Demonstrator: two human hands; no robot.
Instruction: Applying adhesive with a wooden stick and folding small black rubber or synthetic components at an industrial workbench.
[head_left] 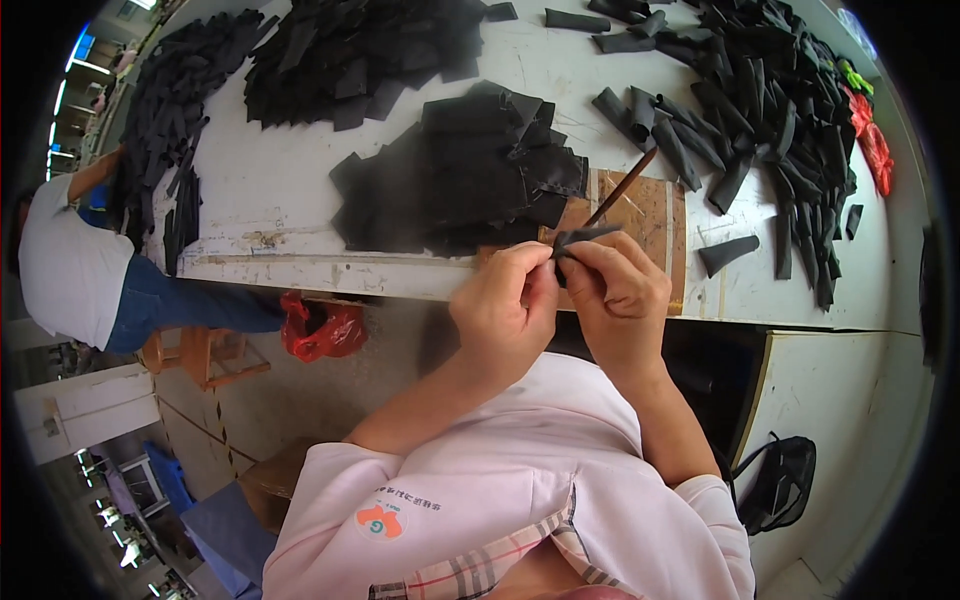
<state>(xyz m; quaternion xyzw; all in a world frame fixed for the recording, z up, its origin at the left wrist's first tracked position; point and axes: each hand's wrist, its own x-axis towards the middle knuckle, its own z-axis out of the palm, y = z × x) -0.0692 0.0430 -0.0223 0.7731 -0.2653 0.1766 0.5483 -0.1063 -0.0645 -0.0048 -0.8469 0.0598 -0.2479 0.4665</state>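
Just over the table's front edge, my left hand (508, 305) and my right hand (622, 295) meet, fingers pinched on a small black fabric piece (590, 236) between them. Much of the piece is hidden by the fingers. A thin brown stick (624, 184) slants up and right from behind it; whether the stick touches the fabric I cannot tell. Under and behind my hands lies a brown board (655, 208). Beyond it spreads a pile of flat black fabric pieces (465, 165). One narrow black tube-like piece (729, 255) lies apart, right of the board.
Many rolled black pieces (745, 120) heap at the right, beside a red plastic bag (870, 140). More black pieces (350, 50) cover the far side. At left, another person (75, 265) reaches to the table near a wooden stool (205, 355). A red bag (325, 328) hangs below the edge.
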